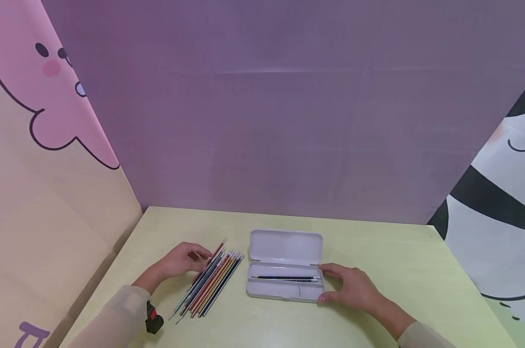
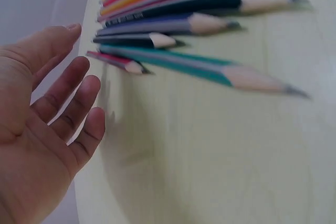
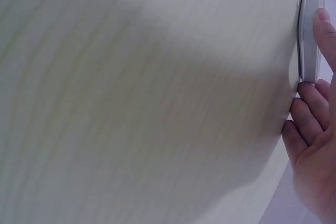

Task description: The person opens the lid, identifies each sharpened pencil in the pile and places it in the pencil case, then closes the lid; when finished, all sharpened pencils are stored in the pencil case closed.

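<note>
A bundle of pencils (image 1: 214,285) in several colours lies slanted on the table, sharpened tips toward the front. Beside its upper left side is my left hand (image 1: 185,259), fingers loosely bent; in the left wrist view this hand (image 2: 58,103) has nothing between thumb and fingers, near the green pencil (image 2: 173,62) and a short-looking red one. To the right, a white pencil case (image 1: 273,292) lies with its lid (image 1: 286,245) folded back. A few dark pencils (image 1: 286,278) rest in its long upper compartment. My right hand (image 1: 353,287) holds the case's right end between thumb and fingers.
The pale wood-grain table (image 1: 375,246) meets a purple backdrop (image 1: 288,121) at the back. Printed cartoon panels stand on both sides. A black and red device (image 1: 153,319) sits at the left wrist.
</note>
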`<act>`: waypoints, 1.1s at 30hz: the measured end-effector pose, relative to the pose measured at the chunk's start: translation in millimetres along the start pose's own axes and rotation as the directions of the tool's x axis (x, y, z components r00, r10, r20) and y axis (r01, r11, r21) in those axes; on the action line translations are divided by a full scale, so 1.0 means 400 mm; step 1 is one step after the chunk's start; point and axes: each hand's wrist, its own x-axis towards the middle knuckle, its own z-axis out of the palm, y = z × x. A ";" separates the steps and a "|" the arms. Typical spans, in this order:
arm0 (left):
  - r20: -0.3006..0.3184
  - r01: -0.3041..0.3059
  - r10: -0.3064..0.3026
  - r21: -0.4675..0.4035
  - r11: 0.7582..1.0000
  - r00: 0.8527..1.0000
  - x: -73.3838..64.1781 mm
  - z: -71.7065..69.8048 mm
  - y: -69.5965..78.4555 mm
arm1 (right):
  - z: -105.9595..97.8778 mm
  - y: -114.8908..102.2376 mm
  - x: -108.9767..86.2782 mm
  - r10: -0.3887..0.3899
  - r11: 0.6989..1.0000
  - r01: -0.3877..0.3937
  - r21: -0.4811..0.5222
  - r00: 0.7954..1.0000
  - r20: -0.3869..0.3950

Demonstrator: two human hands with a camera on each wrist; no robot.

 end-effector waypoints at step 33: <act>-0.135 0.075 -0.048 0.202 0.976 0.990 -0.006 0.020 -0.022 | 0.007 -0.008 -0.004 0.018 1.000 -0.018 0.007 1.000 0.013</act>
